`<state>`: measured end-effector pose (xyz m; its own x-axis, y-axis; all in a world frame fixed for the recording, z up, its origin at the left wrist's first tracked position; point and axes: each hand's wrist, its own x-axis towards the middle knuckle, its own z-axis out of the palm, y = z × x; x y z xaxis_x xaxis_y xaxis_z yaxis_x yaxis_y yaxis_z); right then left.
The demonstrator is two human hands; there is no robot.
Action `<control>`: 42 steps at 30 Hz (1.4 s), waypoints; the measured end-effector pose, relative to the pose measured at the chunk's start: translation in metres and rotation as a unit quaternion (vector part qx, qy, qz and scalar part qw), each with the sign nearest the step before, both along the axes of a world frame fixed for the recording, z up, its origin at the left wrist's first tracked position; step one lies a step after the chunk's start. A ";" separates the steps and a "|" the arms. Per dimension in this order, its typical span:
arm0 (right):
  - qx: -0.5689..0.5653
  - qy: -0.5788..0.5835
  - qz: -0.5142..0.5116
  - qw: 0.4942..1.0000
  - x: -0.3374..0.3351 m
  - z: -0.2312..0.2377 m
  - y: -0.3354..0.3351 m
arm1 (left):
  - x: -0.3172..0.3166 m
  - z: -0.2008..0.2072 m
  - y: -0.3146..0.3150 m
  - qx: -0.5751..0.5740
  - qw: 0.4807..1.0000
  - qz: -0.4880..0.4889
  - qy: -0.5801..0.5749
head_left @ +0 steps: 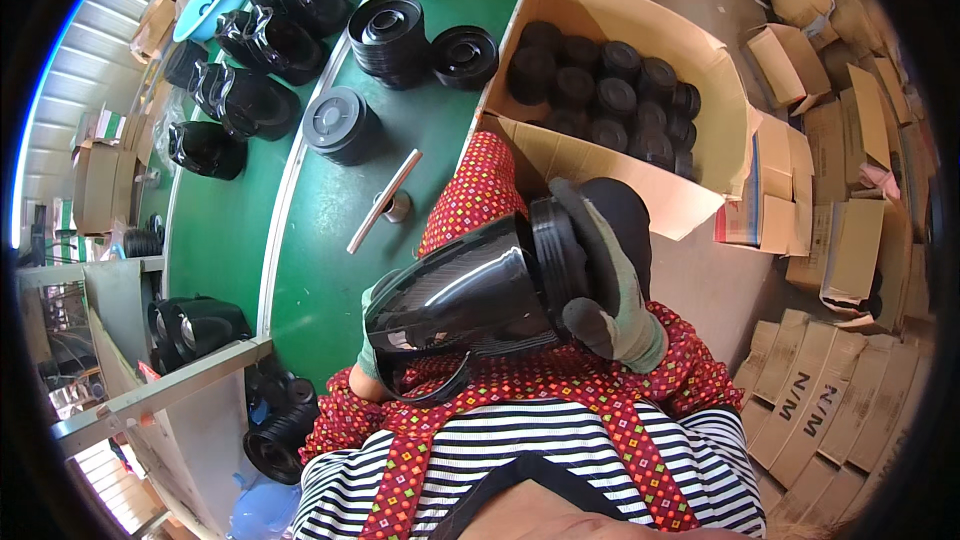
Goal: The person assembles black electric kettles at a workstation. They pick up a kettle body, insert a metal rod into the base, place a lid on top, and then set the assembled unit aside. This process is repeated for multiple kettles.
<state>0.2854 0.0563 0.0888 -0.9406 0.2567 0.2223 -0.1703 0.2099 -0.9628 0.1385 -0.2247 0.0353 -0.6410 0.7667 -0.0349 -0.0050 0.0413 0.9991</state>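
A glossy black jug (455, 290) lies on its side across my lap, its curved handle (435, 385) turned towards me. My left hand (368, 340), in a glove with a light green cuff, holds the jug at its left end; its fingers are hidden behind the jug. At the other end is a ribbed round black lid (552, 260). My right hand (605, 280), in a grey and green glove, wraps round this lid, thumb near me and fingers on the far side. Whether the lid is seated on the jug I cannot tell.
On the green table (320, 230) stand stacked black lids (388, 30), another lid stack (340, 122) and rows of black jugs (250, 105). A metal stand with a crossbar (385, 202) sits near the edge. An open carton (690, 40) holds several black round pieces. Flattened cartons (820, 390) lie right.
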 end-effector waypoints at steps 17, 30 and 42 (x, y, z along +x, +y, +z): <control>0.189 0.189 0.071 0.961 -0.018 -0.011 0.025 | -0.018 -0.013 0.026 0.027 0.997 -0.068 -0.039; -0.252 -0.056 0.070 0.964 -0.026 0.001 0.022 | -0.039 -0.014 0.040 0.027 0.975 0.110 0.192; 0.052 0.122 0.014 0.991 -0.025 -0.001 0.018 | -0.037 -0.006 0.041 -0.027 0.966 0.113 0.229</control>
